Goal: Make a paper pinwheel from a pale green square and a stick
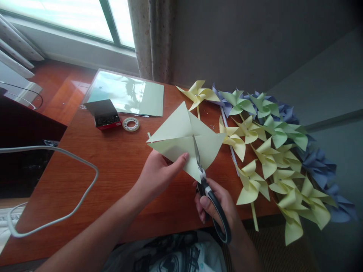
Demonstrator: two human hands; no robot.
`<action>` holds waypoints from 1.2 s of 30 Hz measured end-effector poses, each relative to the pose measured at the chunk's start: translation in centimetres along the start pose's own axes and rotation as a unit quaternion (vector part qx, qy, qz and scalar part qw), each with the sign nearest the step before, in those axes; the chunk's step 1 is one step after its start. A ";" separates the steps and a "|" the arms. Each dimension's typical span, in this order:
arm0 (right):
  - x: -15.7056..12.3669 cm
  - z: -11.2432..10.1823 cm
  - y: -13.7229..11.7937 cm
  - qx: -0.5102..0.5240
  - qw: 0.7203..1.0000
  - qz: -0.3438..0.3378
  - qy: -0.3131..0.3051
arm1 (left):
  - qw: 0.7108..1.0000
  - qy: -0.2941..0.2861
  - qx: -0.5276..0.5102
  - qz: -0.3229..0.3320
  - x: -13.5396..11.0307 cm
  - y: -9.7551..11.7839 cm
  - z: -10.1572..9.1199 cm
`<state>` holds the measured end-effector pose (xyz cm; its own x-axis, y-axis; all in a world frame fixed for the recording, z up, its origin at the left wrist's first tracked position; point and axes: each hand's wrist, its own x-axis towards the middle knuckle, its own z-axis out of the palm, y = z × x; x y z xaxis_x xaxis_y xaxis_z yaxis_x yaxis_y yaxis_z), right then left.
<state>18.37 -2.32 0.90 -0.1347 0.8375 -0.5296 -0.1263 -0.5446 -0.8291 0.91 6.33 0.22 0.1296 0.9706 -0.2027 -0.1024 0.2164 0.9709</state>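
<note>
My left hand (159,173) pinches the near left edge of a pale green paper square (181,138), thumb on top, and holds it just above the wooden table (113,170). My right hand (218,206) grips black-handled scissors (211,200). Their blades point away from me and reach into the paper from its near corner along a cut toward the middle. The sheet shows diagonal creases.
A row of finished paper pinwheels (272,151), yellow, green and blue, lies along the table's right side. Far left on the table lie a stack of green sheets (127,94), a small open box (104,115) and a tape roll (131,124). A white cable (85,162) loops at left.
</note>
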 end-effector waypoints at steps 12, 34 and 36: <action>0.2 0.3 0.2 -0.006 1.000 -0.009 0.001 | 0.999 0.014 0.037 0.014 -0.1 0.1 0.1; 0.3 0.3 -0.1 -0.030 0.999 -0.001 0.025 | 0.999 0.020 0.032 0.009 0.0 0.0 0.1; 0.3 0.2 0.0 -0.032 0.999 0.001 0.025 | 0.999 0.020 0.029 0.010 -0.1 0.0 0.1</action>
<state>18.13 -2.11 0.81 -0.0844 0.8389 -0.5378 -0.0632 -0.5431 -0.8373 0.96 6.26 0.20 0.0886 0.9785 -0.1863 -0.0466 0.1909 0.9805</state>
